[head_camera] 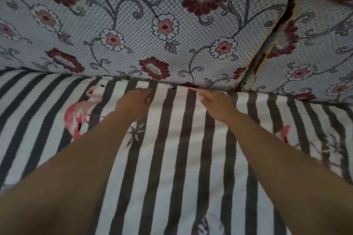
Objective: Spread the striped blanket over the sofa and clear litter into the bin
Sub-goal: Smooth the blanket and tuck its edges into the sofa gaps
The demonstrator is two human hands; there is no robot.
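Your striped blanket (177, 158) already lies across the sofa seat, filling the lower half of the frame, its black and white bands running up to the crease where the seat meets the floral back cushions (145, 25). Your left hand (133, 103) and right hand (217, 105) both reach to that crease at mid-frame, well forward of you. The fingers of each hand look curled and pinched at the blanket's far edge, as if tucking it in, though blur keeps me from being sure they grip the cloth. I judge the spreading is nearly done here; how the blanket sits past the frame edges cannot be told. No litter and no bin show, so that part seems left. A seam between two back cushions runs down the upper right; nothing else of the room shows.
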